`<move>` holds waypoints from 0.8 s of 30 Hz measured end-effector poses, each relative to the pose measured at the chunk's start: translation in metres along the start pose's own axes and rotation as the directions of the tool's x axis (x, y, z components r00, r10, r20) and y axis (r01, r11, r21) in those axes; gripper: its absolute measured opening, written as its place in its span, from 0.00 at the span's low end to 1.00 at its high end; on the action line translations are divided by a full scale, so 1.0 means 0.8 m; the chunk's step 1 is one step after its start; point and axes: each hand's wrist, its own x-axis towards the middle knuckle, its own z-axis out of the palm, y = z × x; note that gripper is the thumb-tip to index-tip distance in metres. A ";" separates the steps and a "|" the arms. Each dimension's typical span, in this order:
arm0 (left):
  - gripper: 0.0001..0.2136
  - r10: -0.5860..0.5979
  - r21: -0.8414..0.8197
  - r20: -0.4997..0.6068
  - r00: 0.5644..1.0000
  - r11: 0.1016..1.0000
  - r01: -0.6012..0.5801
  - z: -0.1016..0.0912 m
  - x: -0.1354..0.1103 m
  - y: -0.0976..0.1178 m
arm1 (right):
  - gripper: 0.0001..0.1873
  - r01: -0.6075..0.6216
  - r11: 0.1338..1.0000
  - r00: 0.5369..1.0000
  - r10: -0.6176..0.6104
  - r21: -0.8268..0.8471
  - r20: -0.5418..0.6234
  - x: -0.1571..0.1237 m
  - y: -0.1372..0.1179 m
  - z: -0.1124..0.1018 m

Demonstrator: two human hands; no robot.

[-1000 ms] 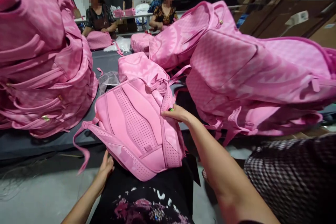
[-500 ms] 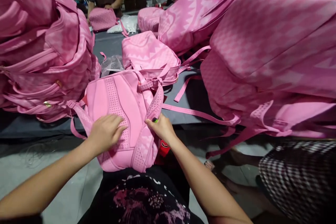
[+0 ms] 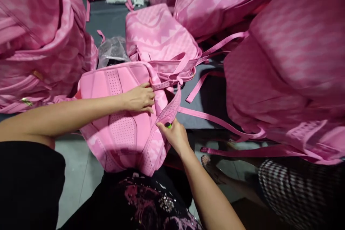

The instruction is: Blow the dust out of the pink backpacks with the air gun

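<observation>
A pink backpack (image 3: pixel 121 122) lies back-panel up, half on my lap and half on the dark table edge. My left hand (image 3: pixel 138 97) rests on its upper back panel, with the fingers curled at the top near the strap. My right hand (image 3: pixel 174 134) pinches the perforated pink shoulder strap (image 3: pixel 168 109), thumb on top. A second pink backpack (image 3: pixel 159 39) lies just behind the first one.
Tall stacks of pink backpacks stand at the left (image 3: pixel 35 36) and right (image 3: pixel 291 57). Crumpled clear plastic (image 3: pixel 111 48) lies on the dark grey table (image 3: pixel 107 18). Loose pink straps (image 3: pixel 215 122) trail over the table edge. Another person's checked clothing (image 3: pixel 302 190) and foot show at lower right.
The view has tilted down. My left hand moved from under the backpack's lower edge onto the back panel, then up to its top. My right hand stays on the shoulder strap.
</observation>
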 end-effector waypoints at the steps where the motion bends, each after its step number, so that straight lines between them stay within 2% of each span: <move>1: 0.25 -0.001 0.009 0.006 1.000 1.000 0.001 -0.004 -0.002 -0.006 | 0.24 0.000 1.000 1.000 0.000 0.003 0.003 0.001 0.000 0.001; 5: 0.27 -0.080 0.077 -0.058 0.995 0.993 0.084 -0.019 -0.026 -0.030 | 0.23 -0.019 0.999 1.000 0.018 0.028 0.013 -0.003 0.005 0.001; 7: 0.28 -0.108 0.094 -0.126 0.986 0.988 0.120 -0.018 -0.040 -0.034 | 0.25 -0.030 1.000 0.999 0.029 0.010 0.023 -0.012 0.009 -0.007; 8: 0.29 -0.114 0.087 -0.175 0.978 0.988 0.130 -0.014 -0.046 -0.033 | 0.29 -0.030 0.999 1.000 0.030 -0.016 0.001 -0.019 0.009 -0.013; 9: 0.29 -0.118 0.069 -0.230 0.966 0.988 0.138 -0.007 -0.051 -0.031 | 0.34 -0.022 0.999 0.997 0.019 -0.049 -0.068 -0.026 0.009 -0.021; 10: 0.29 -0.123 0.043 -0.289 0.949 0.989 0.142 0.001 -0.055 -0.028 | 0.38 0.003 0.997 0.982 -0.018 -0.083 -0.188 -0.032 0.006 -0.030; 11: 0.27 -0.130 0.015 -0.349 0.928 0.989 0.144 0.010 -0.058 -0.024 | 0.40 0.059 0.991 0.935 -0.096 -0.117 -0.341 -0.037 0.000 -0.039; 12: 0.26 -0.136 -0.008 -0.406 0.904 0.989 0.145 0.019 -0.060 -0.021 | 0.39 0.152 0.975 0.846 -0.212 -0.160 -0.489 -0.038 -0.010 -0.048; 13: 0.23 -0.137 -0.024 -0.460 0.878 0.990 0.142 0.027 -0.061 -0.017 | 0.33 0.277 0.936 0.732 -0.353 -0.219 -0.583 -0.036 -0.023 -0.055; 14: 0.21 -0.135 -0.031 -0.510 0.850 0.990 0.139 0.034 -0.062 -0.015 | 0.25 0.416 0.861 0.624 -0.504 -0.293 -0.597 -0.030 -0.039 -0.061; 15: 0.18 -0.131 -0.029 -0.557 0.820 0.990 0.139 0.039 -0.063 -0.012 | 0.18 0.541 0.759 0.551 -0.645 -0.362 -0.529 -0.020 -0.057 -0.065; 16: 0.14 -0.124 -0.019 -0.600 0.790 0.990 0.141 0.043 -0.064 -0.010 | 0.14 0.630 0.658 0.527 -0.752 -0.411 -0.397 -0.008 -0.076 -0.067; 17: 0.11 -0.118 -0.006 -0.635 0.764 0.989 0.148 0.046 -0.065 -0.009 | 0.14 0.676 0.588 0.548 -0.804 -0.444 -0.231 0.007 -0.094 -0.067; 19: 0.08 -0.116 0.016 -0.673 0.731 0.985 0.171 0.050 -0.066 -0.006 | 0.15 0.655 0.543 0.665 -0.744 -0.525 0.059 0.034 -0.121 -0.067; 20: 0.08 -0.120 0.019 -0.678 0.725 0.983 0.181 0.051 -0.066 -0.005 | 0.15 0.617 0.535 0.721 -0.678 -0.578 0.143 0.045 -0.129 -0.066; 21: 0.07 -0.127 0.018 -0.677 0.725 0.982 0.189 0.054 -0.065 -0.005 | 0.15 0.588 0.513 0.753 -0.629 -0.625 0.193 0.054 -0.133 -0.066; 22: 0.07 -0.136 0.014 -0.672 0.728 0.980 0.197 0.057 -0.064 -0.005 | 0.16 0.584 0.475 0.755 -0.615 -0.658 0.226 0.061 -0.134 -0.065; 24: 0.07 -0.140 0.013 -0.674 0.725 0.980 0.200 0.062 -0.059 -0.006 | 0.19 0.623 0.380 0.698 -0.665 -0.684 0.266 0.070 -0.129 -0.065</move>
